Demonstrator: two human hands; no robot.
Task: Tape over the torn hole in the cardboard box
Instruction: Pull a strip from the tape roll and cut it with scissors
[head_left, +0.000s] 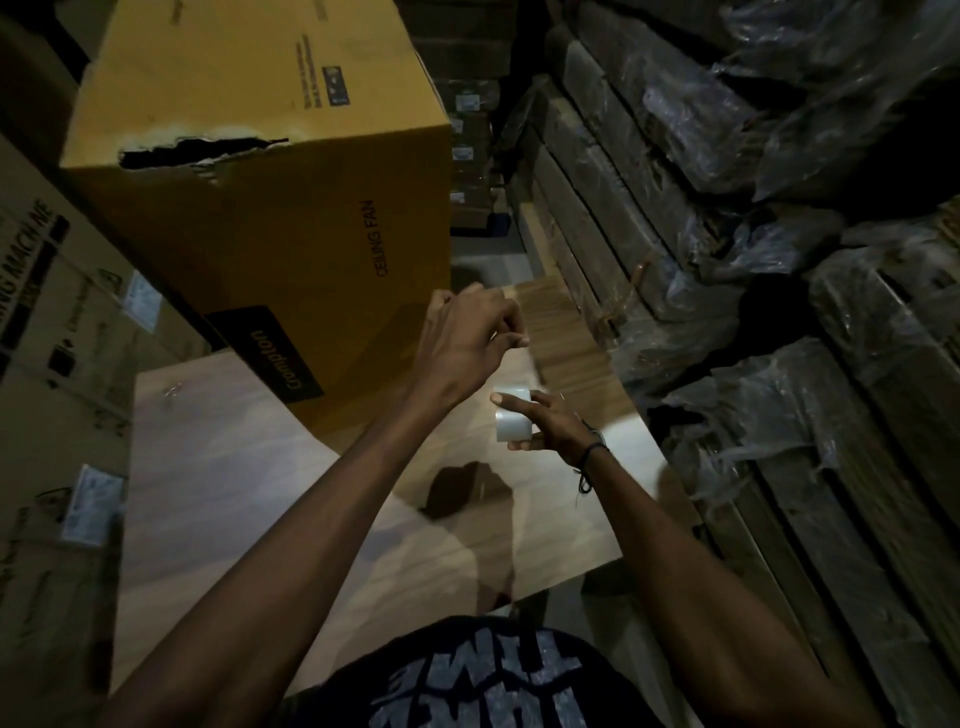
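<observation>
Clearly the right hand (550, 423) clamps the tape (511, 422) while the left hand (470, 338) pinches its free end, which may fold onto itself before reaching the hole (192, 151) in the box (291, 218) on the counter (228, 467).

I take this for a storeroom or warehouse. Printed cartons (57, 332) stack up on my left, some with paper labels. A big yellow box (270, 171) marked "CEILING FAN" stands on a wooden board (249, 483). On my right, long packs in plastic wrap (753, 223) lie piled high. Further back I see more labelled boxes (467, 140). The light is dim.
</observation>
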